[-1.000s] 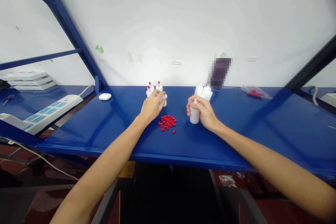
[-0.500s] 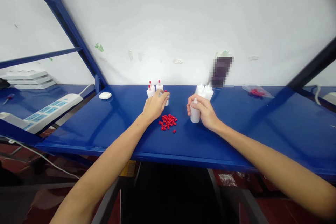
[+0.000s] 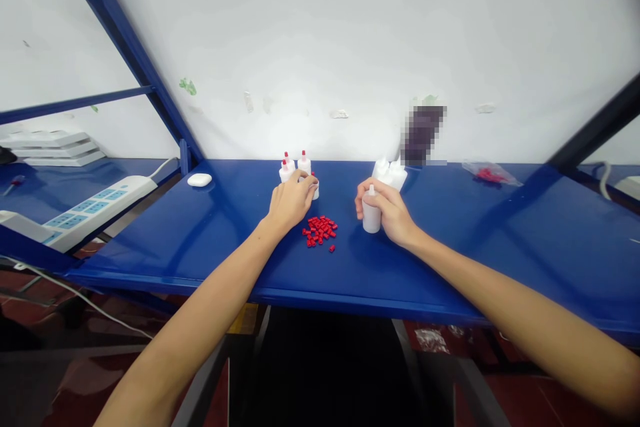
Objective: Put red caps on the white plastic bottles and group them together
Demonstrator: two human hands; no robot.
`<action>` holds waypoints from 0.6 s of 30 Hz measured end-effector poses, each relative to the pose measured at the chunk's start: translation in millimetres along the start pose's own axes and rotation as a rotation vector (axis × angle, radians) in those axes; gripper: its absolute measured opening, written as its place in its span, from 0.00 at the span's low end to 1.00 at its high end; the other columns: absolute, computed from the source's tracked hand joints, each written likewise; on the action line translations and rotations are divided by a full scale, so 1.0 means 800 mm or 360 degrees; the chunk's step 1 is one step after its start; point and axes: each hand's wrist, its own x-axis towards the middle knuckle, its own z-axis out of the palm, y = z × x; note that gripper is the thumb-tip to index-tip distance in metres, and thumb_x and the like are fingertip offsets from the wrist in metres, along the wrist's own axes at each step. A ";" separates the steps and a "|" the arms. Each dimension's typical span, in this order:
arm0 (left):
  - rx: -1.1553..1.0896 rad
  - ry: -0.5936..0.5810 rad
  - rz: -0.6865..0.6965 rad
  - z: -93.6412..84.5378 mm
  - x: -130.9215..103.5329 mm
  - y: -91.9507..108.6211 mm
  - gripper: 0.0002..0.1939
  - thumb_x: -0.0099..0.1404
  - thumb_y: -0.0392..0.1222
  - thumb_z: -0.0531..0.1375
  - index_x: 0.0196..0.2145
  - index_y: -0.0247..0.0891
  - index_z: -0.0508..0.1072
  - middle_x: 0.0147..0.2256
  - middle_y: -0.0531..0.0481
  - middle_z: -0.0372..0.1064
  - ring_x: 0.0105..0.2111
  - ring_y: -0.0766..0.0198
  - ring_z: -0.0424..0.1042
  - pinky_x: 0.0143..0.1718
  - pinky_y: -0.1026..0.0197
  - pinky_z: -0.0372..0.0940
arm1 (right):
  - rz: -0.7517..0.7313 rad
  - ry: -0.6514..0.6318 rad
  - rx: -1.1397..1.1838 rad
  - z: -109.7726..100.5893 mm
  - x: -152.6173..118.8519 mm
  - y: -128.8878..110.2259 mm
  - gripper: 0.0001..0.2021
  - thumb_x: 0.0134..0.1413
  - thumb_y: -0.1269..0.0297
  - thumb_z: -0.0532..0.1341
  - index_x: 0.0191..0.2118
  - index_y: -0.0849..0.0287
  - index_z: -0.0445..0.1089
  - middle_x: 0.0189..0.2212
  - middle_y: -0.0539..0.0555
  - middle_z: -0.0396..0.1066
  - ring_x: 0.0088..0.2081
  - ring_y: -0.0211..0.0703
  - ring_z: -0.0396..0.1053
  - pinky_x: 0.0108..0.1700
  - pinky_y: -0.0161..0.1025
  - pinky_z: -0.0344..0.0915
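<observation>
My left hand has its fingers closed round a white bottle with a red tip, beside other white bottles with red tips. My right hand grips a white bottle with a bare nozzle, held upright at the blue table. Behind it stand more white bottles without red tips. Between my hands lies a loose pile of small red caps, with one cap apart at its near side.
A white case lies at the table's left. To the right rests a clear bag of red caps. A pixelated dark object leans by the wall. A power strip lies beyond the left edge.
My left hand and the bottle in it have shifted slightly left, towards the other red-tipped bottles. My right hand keeps its grip on the bare-nozzled bottle.
</observation>
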 end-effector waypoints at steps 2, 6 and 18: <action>0.0055 0.0019 -0.0068 0.000 0.000 -0.001 0.15 0.73 0.45 0.52 0.50 0.43 0.75 0.51 0.42 0.67 0.36 0.57 0.75 0.34 0.57 0.67 | 0.0012 0.0004 0.0008 -0.001 0.000 0.001 0.03 0.53 0.64 0.57 0.33 0.56 0.65 0.23 0.48 0.67 0.25 0.41 0.65 0.30 0.39 0.60; 0.0031 0.0092 -0.0138 0.000 0.000 -0.004 0.14 0.70 0.41 0.53 0.47 0.40 0.76 0.45 0.42 0.70 0.36 0.57 0.75 0.34 0.58 0.67 | -0.0010 -0.0018 -0.0041 -0.003 0.003 0.006 0.05 0.55 0.62 0.57 0.35 0.56 0.67 0.24 0.49 0.69 0.28 0.43 0.67 0.34 0.40 0.62; -0.0361 -0.0456 0.0740 -0.016 -0.013 0.005 0.20 0.74 0.47 0.49 0.42 0.38 0.79 0.39 0.46 0.73 0.37 0.59 0.72 0.41 0.58 0.64 | -0.0235 -0.0038 -0.0571 -0.003 -0.001 0.001 0.11 0.61 0.58 0.55 0.34 0.55 0.72 0.37 0.53 0.64 0.41 0.47 0.64 0.47 0.44 0.60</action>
